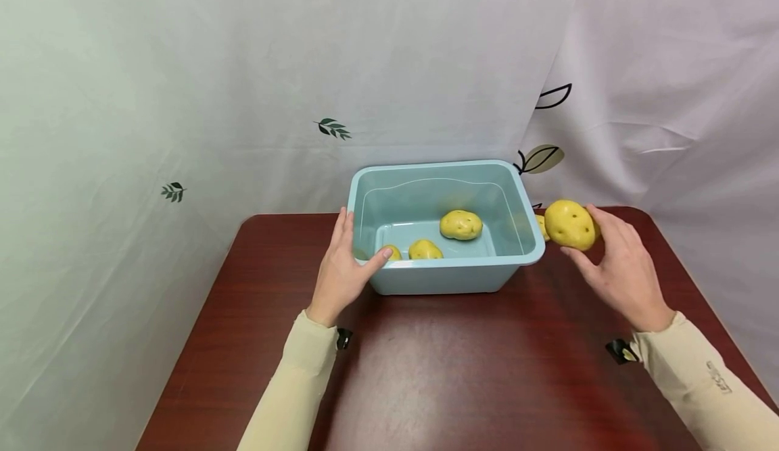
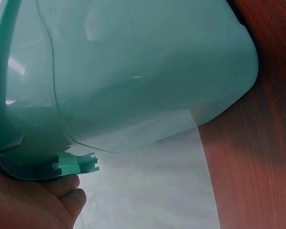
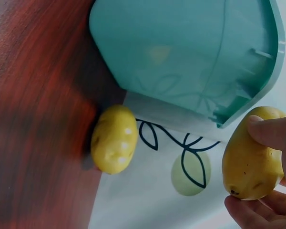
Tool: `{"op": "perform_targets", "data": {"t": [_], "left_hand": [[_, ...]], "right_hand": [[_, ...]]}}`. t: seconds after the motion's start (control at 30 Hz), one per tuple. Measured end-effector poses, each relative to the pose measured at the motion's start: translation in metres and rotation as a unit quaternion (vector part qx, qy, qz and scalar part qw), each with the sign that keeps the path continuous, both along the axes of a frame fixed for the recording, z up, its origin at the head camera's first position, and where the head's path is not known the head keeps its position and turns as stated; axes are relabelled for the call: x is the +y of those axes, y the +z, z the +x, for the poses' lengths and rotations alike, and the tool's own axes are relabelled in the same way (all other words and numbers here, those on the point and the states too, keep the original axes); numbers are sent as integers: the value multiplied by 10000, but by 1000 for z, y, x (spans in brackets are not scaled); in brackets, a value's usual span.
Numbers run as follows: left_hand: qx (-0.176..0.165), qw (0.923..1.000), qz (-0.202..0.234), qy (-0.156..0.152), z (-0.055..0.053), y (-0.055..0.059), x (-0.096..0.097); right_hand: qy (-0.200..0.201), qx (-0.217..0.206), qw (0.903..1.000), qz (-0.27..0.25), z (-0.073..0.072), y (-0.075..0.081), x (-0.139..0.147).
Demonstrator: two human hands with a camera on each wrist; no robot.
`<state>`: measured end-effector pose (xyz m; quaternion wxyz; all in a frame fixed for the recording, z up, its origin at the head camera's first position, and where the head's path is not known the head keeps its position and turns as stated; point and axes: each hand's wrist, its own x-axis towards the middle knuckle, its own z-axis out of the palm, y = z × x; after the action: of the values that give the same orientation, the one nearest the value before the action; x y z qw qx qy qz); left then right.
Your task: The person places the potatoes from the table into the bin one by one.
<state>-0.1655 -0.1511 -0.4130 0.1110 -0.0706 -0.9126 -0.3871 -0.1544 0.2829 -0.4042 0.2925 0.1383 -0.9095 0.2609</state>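
A light blue plastic bin (image 1: 450, 278) stands on the table, with three yellow potatoes inside: one potato (image 1: 460, 225) by the back, another potato (image 1: 425, 249) nearer the front, and a third potato (image 1: 393, 253) partly hidden by the front rim and thumb. My left hand (image 1: 343, 268) grips the bin's left rim at the front corner, thumb over the edge; curled fingertips (image 2: 72, 195) show under the rim in the left wrist view. Right of the bin, my right hand (image 1: 623, 268) holds a potato (image 1: 570, 224) raised between thumb and fingers. A further potato (image 3: 115, 139) lies on the table beside the bin.
The dark red wooden table (image 1: 426, 370) ends against a white cloth (image 1: 255, 113) with printed leaves, hanging behind and at both sides. The bin stands close to that back cloth.
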Motion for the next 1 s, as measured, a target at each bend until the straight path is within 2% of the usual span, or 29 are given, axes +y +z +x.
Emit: {"op": "perform_targets", "data": {"t": [0.3, 0.53, 1.0], "left_hand": [[-28, 10000, -2, 0, 0, 1, 0], [-47, 10000, 11, 12, 0, 1, 0], [10, 10000, 15, -4, 1, 0, 0]], "right_hand": [[52, 157, 9999, -13, 3, 7, -7], [109, 129, 9999, 11, 4, 13, -12], [299, 320, 9990, -64, 3, 18, -24]]}}
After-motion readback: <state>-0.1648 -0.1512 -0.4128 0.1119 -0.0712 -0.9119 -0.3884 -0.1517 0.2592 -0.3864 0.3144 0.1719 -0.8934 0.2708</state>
